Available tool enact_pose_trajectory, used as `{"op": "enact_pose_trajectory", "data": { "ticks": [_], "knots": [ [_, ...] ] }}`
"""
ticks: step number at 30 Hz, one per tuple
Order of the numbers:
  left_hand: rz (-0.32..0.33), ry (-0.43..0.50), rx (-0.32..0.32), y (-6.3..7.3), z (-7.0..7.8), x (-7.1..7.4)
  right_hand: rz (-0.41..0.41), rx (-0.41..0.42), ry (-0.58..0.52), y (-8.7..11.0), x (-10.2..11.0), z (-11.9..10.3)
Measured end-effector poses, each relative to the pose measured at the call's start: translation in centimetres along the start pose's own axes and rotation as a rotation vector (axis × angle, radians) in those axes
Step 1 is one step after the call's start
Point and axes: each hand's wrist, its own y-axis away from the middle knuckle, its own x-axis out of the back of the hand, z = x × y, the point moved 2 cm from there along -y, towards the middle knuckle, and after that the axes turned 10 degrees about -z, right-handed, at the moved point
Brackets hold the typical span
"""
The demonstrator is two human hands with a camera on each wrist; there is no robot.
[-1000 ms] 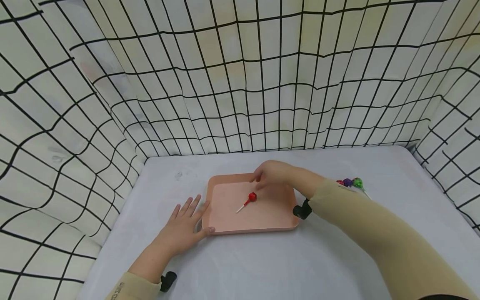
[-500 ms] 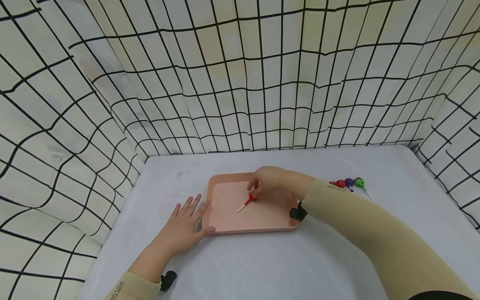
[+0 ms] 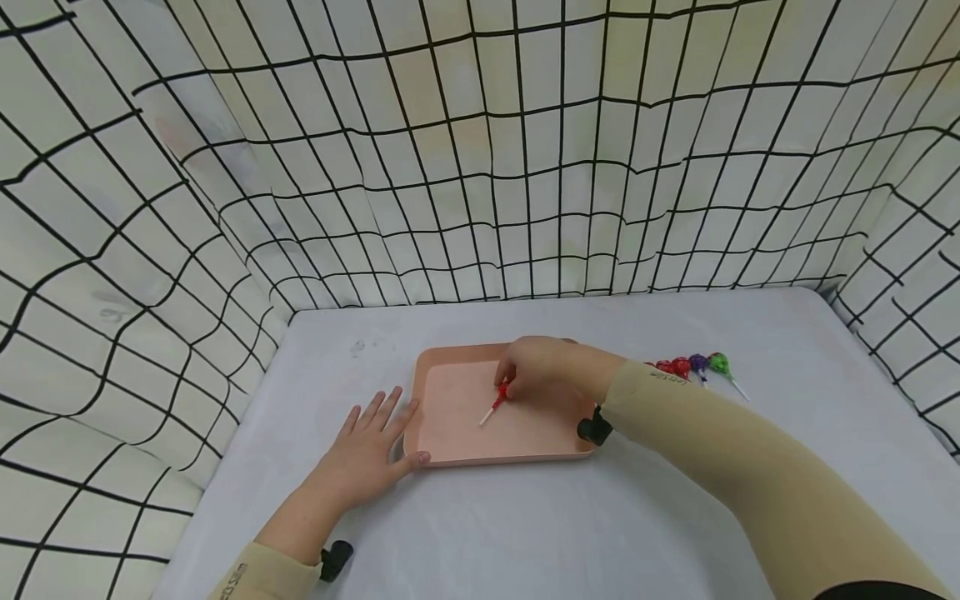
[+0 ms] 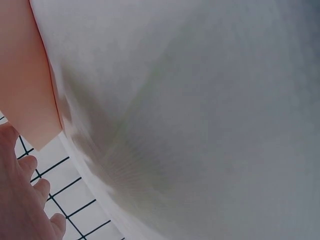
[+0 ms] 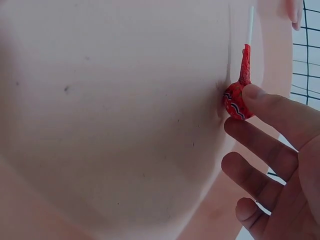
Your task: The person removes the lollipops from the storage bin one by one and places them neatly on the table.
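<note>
A red-wrapped lollipop [image 3: 497,405] with a white stick lies in the pink tray [image 3: 450,400]. My right hand [image 3: 538,367] reaches over the tray and pinches the candy end; in the right wrist view thumb and index finger are at the red ball [image 5: 236,103], the other fingers curved loosely below. The stick points to the lower left in the head view. Flat and spread, my left hand [image 3: 366,463] touches the tray's left side, its thumb at the near left corner. In the left wrist view, the left hand's fingertips [image 4: 43,188] show beside the tray wall [image 4: 30,80].
Right of the tray, partly behind my right sleeve [image 3: 697,425], several lollipops lie in a row: red [image 3: 681,367], purple [image 3: 698,362] and green [image 3: 718,363]. A white tabletop [image 3: 480,533] carries everything. White walls with black grid lines [image 3: 525,167] enclose the back and sides.
My right hand has come down onto the red lollipop and taken hold of its candy end. The lollipop has shifted slightly to the right. My left hand has stayed put.
</note>
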Motion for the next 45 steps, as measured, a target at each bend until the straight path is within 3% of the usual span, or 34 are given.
{"op": "enact_pose_trajectory", "data": {
  "ticks": [8, 23, 30, 45],
  "knots": [
    [0.008, 0.057, -0.02, -0.02, -0.2, -0.15, -0.004, 0.03, -0.016, 0.29, 0.0, 0.04],
    [-0.003, 0.043, -0.01, -0.26, -0.49, -0.43, 0.033, 0.018, -0.008, 0.56, 0.02, 0.43],
    [-0.011, 0.026, 0.005, -0.42, -0.7, -0.65, 0.035, 0.026, -0.056, 0.7, 0.2, 0.26],
    [0.002, 0.034, -0.005, -0.24, -0.61, -0.51, 0.03, -0.041, -0.03, 0.4, -0.55, -0.11]
  ]
}}
